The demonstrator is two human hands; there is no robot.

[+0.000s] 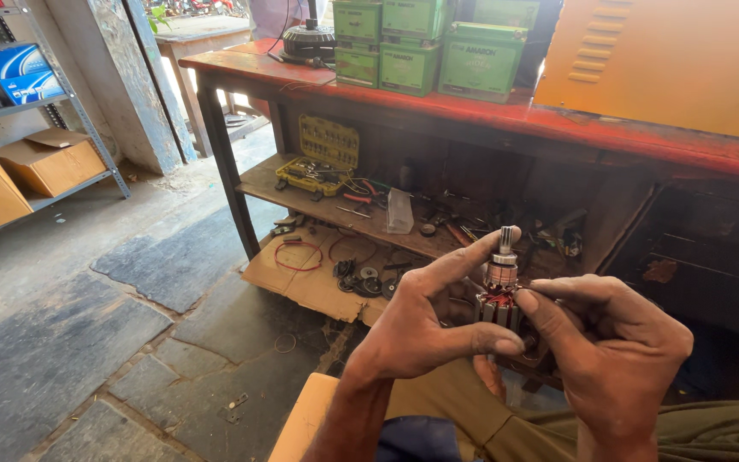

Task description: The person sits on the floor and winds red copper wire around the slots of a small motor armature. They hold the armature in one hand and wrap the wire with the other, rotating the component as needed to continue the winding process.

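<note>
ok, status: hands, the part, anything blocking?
Left hand and right hand both grip the small motor armature, shaft end up. Left index fingertip rests on the shaft tip. Nothing blocking; red workbench stands behind it.

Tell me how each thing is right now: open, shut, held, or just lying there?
Small metal motor armature with copper windings: upright, held by both hands.
Left hand: gripping the armature, forefinger on the shaft tip.
Right hand: pinching the armature's side.
Yellow plastic tool case: open, lid up.
Brown cardboard box: flaps open.
Green boxes: stacked, shut.
</note>
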